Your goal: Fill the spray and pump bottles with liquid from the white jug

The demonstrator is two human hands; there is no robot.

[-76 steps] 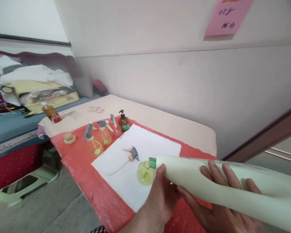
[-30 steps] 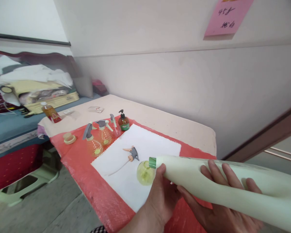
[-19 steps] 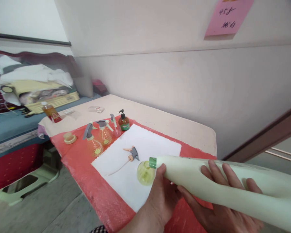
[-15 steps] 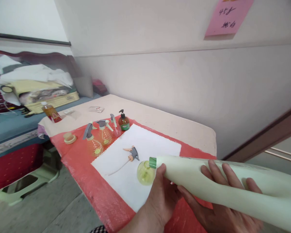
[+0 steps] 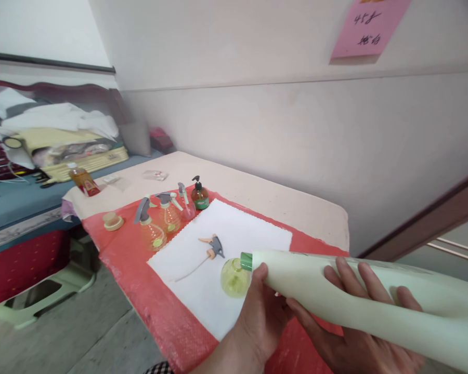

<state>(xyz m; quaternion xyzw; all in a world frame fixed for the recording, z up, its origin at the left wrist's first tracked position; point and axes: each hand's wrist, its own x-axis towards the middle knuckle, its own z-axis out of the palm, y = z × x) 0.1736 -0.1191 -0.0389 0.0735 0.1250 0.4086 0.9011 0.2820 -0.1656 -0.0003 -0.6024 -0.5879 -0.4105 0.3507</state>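
Observation:
A large pale green jug (image 5: 296, 270) with a green spout lies tilted nearly level in both my hands. My right hand (image 5: 359, 322) is closed through its handle. Beneath its neck, my left hand (image 5: 261, 317) supports it with the thumb pressed on the side. The spout meets the mouth of a round yellow-green spray bottle (image 5: 234, 279), which stands on a white cloth (image 5: 257, 228). Whether liquid is flowing I cannot tell. On the cloth, left of the bottle, lies a grey and peach trigger sprayer (image 5: 214, 246) with its thin tube.
Several trigger spray bottles (image 5: 152, 234) and a brown pump bottle (image 5: 200, 195) stand on the red mat (image 5: 132, 280), near a small beige lidded item (image 5: 112, 222). An amber bottle (image 5: 82, 179) is at the table's far left. A red-topped stool (image 5: 27, 265) stands left.
The view has shifted very slightly. My hands, the jug and the bottle stay in the same position relative to each other.

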